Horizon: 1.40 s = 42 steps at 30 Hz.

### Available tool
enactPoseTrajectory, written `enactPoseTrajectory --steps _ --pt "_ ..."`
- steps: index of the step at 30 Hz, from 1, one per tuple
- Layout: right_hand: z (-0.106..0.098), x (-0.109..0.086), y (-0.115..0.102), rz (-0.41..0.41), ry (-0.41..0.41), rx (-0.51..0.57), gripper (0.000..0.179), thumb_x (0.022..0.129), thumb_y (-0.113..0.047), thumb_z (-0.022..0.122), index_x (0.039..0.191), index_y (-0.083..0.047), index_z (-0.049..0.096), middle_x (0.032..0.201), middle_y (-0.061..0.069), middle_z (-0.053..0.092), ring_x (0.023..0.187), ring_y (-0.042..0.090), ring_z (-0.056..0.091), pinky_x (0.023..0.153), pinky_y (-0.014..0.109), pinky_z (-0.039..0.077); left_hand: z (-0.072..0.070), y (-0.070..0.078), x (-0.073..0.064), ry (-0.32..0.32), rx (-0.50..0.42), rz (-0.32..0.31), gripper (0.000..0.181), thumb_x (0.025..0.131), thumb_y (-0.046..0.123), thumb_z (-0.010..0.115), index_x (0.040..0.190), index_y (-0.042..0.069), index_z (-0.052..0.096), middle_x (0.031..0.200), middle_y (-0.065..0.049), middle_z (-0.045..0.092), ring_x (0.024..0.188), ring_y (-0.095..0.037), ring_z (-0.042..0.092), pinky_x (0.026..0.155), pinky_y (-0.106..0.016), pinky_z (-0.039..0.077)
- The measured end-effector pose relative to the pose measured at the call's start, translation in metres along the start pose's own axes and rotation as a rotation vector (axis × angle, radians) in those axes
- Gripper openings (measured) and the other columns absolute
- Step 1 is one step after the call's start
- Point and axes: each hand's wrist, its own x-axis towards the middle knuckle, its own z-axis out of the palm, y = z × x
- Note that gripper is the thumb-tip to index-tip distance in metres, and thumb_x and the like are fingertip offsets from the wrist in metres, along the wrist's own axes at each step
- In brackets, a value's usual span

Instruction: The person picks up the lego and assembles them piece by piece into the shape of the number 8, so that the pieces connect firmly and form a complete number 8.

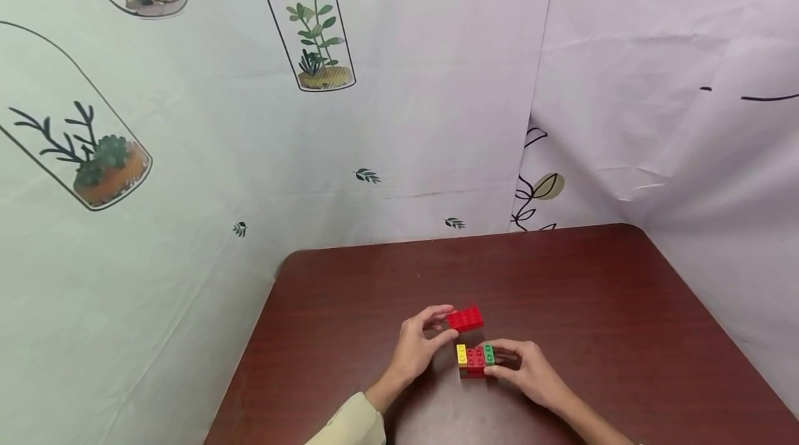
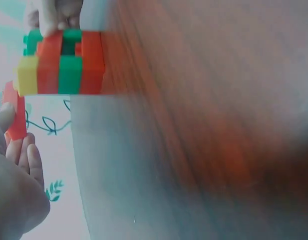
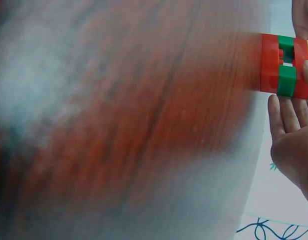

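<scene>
A red toy building brick (image 1: 465, 319) with studs is pinched between the thumb and fingers of my left hand (image 1: 413, 346), just beyond a small stack. That stack of building bricks (image 1: 476, 358) is held by my right hand (image 1: 532, 370), whose thumb and fingers are at its right end. On top of it, a yellow brick (image 1: 462, 355) sits at the left and a green brick (image 1: 489, 353) at the right, with red studs between. From the left wrist view, the stack (image 2: 49, 75) has red and green layers with a gap in the middle green layer.
A dark reddish-brown table (image 1: 349, 299) with rounded far corners lies under both hands. White cloth wall hangings (image 1: 424, 119) printed with plants rise behind the table and along its sides.
</scene>
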Motion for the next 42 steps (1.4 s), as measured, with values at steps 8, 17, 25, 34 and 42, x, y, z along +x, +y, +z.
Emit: enactPoseTrajectory --steps 8,17,25,34,42 --pt "0.001 -0.001 0.002 -0.066 0.011 -0.003 0.039 0.093 -0.011 0.084 0.125 0.006 0.072 0.116 0.018 0.077 0.102 0.016 0.076 0.083 0.026 0.061 0.003 0.013 -0.018 -0.067 -0.033 0.061 0.043 0.093 0.019 0.084 0.132 0.007 0.072 0.126 0.0 0.076 0.109 -0.016 0.072 0.092 -0.04 0.061" --pt "0.001 -0.002 0.002 -0.097 0.005 0.006 0.038 0.093 -0.01 0.083 0.125 0.006 0.072 0.116 0.017 0.077 0.103 0.017 0.076 0.083 0.027 0.062 0.005 0.013 -0.03 -0.076 -0.022 0.14 0.043 0.09 0.016 0.086 0.13 0.008 0.073 0.124 -0.002 0.077 0.107 -0.018 0.074 0.086 -0.046 0.063" --pt "0.001 -0.002 0.002 -0.076 0.003 0.001 0.039 0.093 -0.011 0.083 0.126 0.006 0.071 0.117 0.019 0.076 0.104 0.017 0.076 0.084 0.027 0.062 0.007 0.014 -0.034 -0.058 0.012 0.15 0.042 0.09 0.019 0.086 0.13 0.01 0.074 0.125 0.0 0.076 0.107 -0.018 0.074 0.087 -0.04 0.063" --pt "0.0 -0.001 -0.001 -0.015 -0.008 0.018 0.041 0.093 -0.013 0.083 0.128 0.005 0.071 0.12 0.019 0.075 0.105 0.017 0.076 0.085 0.028 0.062 0.009 0.009 -0.035 -0.035 0.07 0.243 0.041 0.091 0.016 0.086 0.129 0.009 0.073 0.124 0.001 0.077 0.105 -0.011 0.073 0.085 -0.032 0.062" --pt "0.0 -0.001 -0.001 -0.02 -0.009 0.013 0.039 0.093 -0.012 0.083 0.127 0.004 0.071 0.119 0.018 0.076 0.104 0.018 0.076 0.085 0.029 0.062 0.012 0.007 -0.037 -0.007 0.084 0.259 0.041 0.09 0.015 0.085 0.129 0.013 0.073 0.122 0.001 0.077 0.102 -0.011 0.073 0.084 -0.032 0.062"
